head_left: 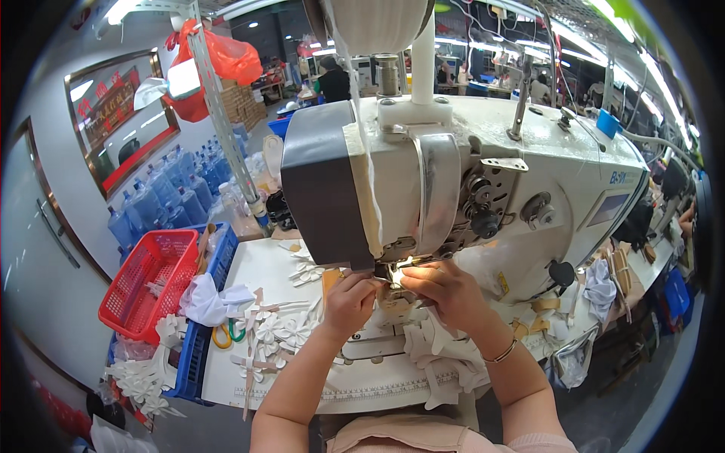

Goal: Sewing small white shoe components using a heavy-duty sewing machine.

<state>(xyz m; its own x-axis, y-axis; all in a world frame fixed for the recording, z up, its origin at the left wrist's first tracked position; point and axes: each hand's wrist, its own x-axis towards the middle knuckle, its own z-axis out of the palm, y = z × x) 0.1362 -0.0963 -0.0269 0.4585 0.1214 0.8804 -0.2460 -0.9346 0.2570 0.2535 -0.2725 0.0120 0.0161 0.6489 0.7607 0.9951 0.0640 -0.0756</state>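
Person sitting at a sewing machine point(468, 174), both forearms coming in from the near edge. Left hand point(349, 296) is curling its fingers w/ tips pinching a small tan piece point(330, 278) just left of the needle area. Right hand point(442, 287) is lying mostly flat, fingers bent and pressing down on a tan/white workpiece point(393, 296) right under the machine head, lit by the machine lamp; can't tell exactly how much of it the fingers are gripping. A thin bracelet point(501, 352) is sitting on the right wrist. White cut pieces point(442, 355) are piling near the right forearm. White flower-shaped pieces point(276, 332) are lying on the table point(226, 370) to the left, w/ scissors point(226, 334) beside them. Red basket point(147, 283) is standing far left, on a blue crate point(198, 347). Water jugs point(162, 200) are lined up far left by the wall.
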